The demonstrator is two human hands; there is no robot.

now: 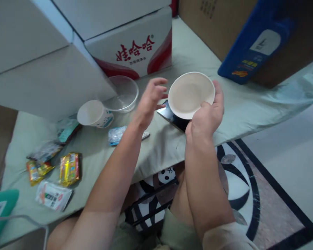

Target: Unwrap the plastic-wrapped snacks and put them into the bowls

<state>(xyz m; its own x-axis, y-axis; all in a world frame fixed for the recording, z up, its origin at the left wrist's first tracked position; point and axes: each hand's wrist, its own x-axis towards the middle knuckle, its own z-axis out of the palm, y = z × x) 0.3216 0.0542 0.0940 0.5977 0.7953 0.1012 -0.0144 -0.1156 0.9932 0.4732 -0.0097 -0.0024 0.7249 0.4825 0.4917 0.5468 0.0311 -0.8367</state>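
My right hand point(210, 113) grips a round beige bowl point(191, 92) by its right side, thumb over the rim and fingers around the outside. The bowl is tilted so its plain inside faces me. Just left of its rim is my left hand point(155, 93), fingers spread and curved, holding nothing; I cannot tell whether a fingertip touches the bowl. Partly hidden below the bowl, a dark flat device with a shiny edge point(169, 113) lies on the pale cloth point(156, 156). A transparent plastic bowl point(123, 93) stands left of my left hand.
A white paper tub point(94, 114), a blue-and-clear packet point(116, 134), yellow packets point(70, 169) and a white pouch point(53, 195) lie to the left. White cartons point(135, 45) rise behind. A blue container point(253, 52) and a brown box point(211, 27) stand at right.
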